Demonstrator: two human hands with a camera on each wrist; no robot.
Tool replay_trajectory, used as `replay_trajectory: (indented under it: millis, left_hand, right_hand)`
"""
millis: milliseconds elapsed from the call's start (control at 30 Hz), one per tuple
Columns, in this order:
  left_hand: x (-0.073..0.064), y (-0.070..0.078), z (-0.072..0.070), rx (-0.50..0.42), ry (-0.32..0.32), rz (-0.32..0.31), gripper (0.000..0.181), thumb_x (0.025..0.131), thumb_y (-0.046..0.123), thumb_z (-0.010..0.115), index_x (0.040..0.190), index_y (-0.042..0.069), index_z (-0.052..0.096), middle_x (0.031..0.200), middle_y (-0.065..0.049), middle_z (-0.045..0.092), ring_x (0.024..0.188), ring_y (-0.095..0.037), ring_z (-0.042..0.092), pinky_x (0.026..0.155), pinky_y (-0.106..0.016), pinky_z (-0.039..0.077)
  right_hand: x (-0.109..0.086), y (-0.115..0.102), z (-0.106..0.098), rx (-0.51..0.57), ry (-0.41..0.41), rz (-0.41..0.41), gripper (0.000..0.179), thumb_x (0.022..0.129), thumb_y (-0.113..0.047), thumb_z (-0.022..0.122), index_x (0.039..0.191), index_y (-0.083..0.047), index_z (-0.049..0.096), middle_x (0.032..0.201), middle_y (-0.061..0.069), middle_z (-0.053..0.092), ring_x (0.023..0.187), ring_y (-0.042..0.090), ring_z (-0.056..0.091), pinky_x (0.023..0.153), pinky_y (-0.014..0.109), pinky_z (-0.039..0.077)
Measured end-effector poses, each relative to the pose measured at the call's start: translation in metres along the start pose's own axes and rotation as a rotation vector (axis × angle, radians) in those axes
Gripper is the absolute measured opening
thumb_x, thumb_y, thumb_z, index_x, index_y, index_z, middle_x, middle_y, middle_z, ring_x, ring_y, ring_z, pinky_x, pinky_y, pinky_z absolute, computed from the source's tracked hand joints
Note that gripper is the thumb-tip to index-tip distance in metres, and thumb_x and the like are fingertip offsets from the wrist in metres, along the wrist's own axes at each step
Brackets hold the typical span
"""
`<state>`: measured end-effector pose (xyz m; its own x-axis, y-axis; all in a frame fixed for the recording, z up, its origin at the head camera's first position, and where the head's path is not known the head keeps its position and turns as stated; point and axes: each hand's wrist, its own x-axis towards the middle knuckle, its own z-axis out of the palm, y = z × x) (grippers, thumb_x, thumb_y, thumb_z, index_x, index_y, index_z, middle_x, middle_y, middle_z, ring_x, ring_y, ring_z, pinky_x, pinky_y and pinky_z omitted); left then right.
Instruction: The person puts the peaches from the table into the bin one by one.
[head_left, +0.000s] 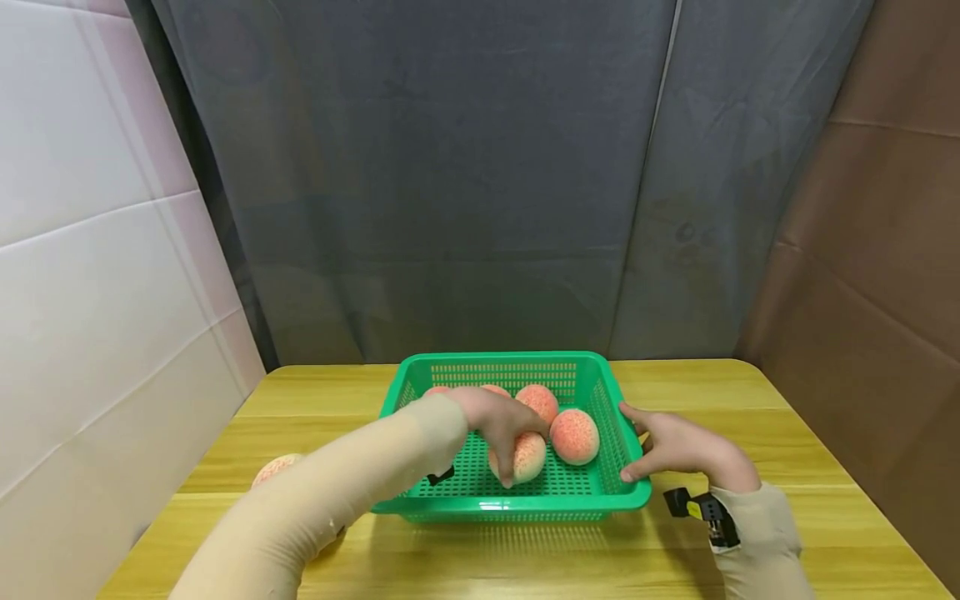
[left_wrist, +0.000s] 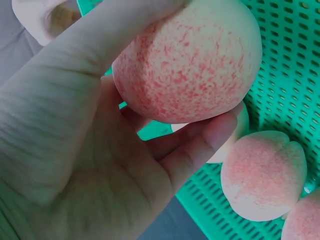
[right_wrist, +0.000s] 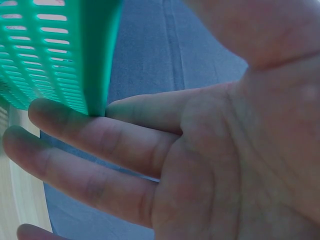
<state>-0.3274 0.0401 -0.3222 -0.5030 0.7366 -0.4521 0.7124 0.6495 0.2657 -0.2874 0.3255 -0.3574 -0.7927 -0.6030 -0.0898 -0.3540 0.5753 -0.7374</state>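
A green perforated plastic basket stands on the wooden table with several pink-speckled peaches in it. Low inside it, my left hand holds a pale peach between thumb and fingers; the left wrist view gives its speckled side close up. Just right of that peach lies a pinker peach, with another peach behind. At the basket's right side, my right hand touches the rim. Its fingers stretch out nearly straight beneath the green edge in the right wrist view.
Left of the basket, another peach lies on the table, partly hidden by my left sleeve. Behind the table hangs a dark grey curtain. A white cloth wall borders the left and a brown one the right.
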Motion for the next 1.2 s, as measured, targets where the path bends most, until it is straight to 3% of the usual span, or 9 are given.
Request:
replay_trajectory:
  millis: [233,433,667,833,1000,1200]
  left_hand:
    - [-0.001,0.011,0.002,0.192,0.019,0.015,0.076,0.069,0.026,0.089,0.135,0.033,0.052,0.132,0.009,0.046,0.111,-0.005,0.046,0.086,-0.030,0.043]
    - [0.001,0.021,0.002,0.246,0.005,0.063,0.075,0.070,0.022,0.089,0.135,0.033,0.052,0.136,0.009,0.047,0.113,-0.003,0.046,0.087,-0.024,0.042]
    - [0.002,0.033,0.005,0.357,0.020,0.073,0.074,0.067,0.020,0.091,0.130,0.035,0.055,0.131,0.013,0.050,0.103,-0.004,0.052,0.079,-0.022,0.045]
    - [0.005,0.041,0.005,0.449,0.034,0.096,0.077,0.068,0.024,0.090,0.133,0.040,0.052,0.133,0.015,0.048,0.086,-0.007,0.056,0.069,-0.023,0.046]
    - [0.009,0.045,0.004,0.467,0.039,0.123,0.080,0.068,0.027,0.089,0.135,0.043,0.050,0.136,0.017,0.046,0.077,-0.008,0.055,0.066,-0.024,0.045]
    - [0.013,0.044,0.009,0.470,0.053,0.179,0.078,0.072,0.023,0.087,0.137,0.041,0.049,0.137,0.016,0.043,0.089,-0.009,0.057,0.067,-0.021,0.045]
  right_hand:
    - [0.001,0.000,0.001,-0.013,0.002,0.004,0.107,0.076,-0.021,0.084,0.146,0.016,0.013,0.114,0.021,0.060,0.086,0.025,0.067,0.072,0.032,0.052]
    - [0.000,-0.002,0.001,-0.023,0.012,0.007,0.106,0.075,-0.020,0.084,0.145,0.017,0.013,0.114,0.021,0.060,0.085,0.024,0.067,0.072,0.032,0.052]
    - [-0.001,-0.003,0.002,-0.012,0.007,0.023,0.105,0.076,-0.019,0.084,0.146,0.016,0.014,0.114,0.021,0.059,0.086,0.025,0.067,0.073,0.034,0.052]
    - [-0.001,-0.003,0.002,-0.026,0.008,0.019,0.105,0.076,-0.020,0.084,0.146,0.016,0.015,0.114,0.021,0.059,0.086,0.025,0.067,0.072,0.033,0.052]
    - [-0.002,-0.002,0.002,-0.019,0.001,0.017,0.105,0.077,-0.020,0.083,0.146,0.017,0.013,0.115,0.022,0.059,0.086,0.025,0.068,0.071,0.033,0.053]
    - [-0.004,-0.002,0.001,-0.017,0.003,0.013,0.105,0.076,-0.020,0.084,0.146,0.017,0.014,0.115,0.022,0.058,0.086,0.025,0.068,0.071,0.031,0.053]
